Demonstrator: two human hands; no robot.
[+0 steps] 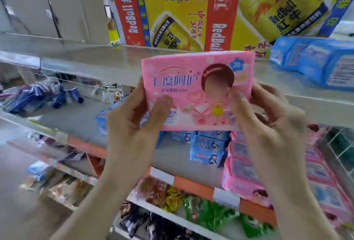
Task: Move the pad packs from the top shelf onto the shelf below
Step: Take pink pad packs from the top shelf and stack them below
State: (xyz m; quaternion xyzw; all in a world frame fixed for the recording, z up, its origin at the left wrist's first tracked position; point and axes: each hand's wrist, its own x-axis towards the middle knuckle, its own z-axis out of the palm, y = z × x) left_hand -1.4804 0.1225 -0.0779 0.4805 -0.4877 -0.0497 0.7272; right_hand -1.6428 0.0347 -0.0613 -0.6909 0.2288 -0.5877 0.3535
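Two bare forearms rise from the bottom of the frame. Left hand (132, 122) grips the lower left corner of a pink pad pack (197, 86), thumb on its front, fingers (138, 94) curled round its edge. Right hand (268, 124) grips the lower right corner likewise. Pack upright at mid-frame, front to camera, before the top shelf (95, 61) edge. Blue packs (316, 61) lie on that shelf, upper right. The shelf below (170, 163) carries pink packs (243, 174), lower right.

Pink against blue
The pad pack (191, 67) is pink with blue lettering and a cartoon girl; top-shelf packs (316, 61) blue; cartons (172, 6) yellow and red.
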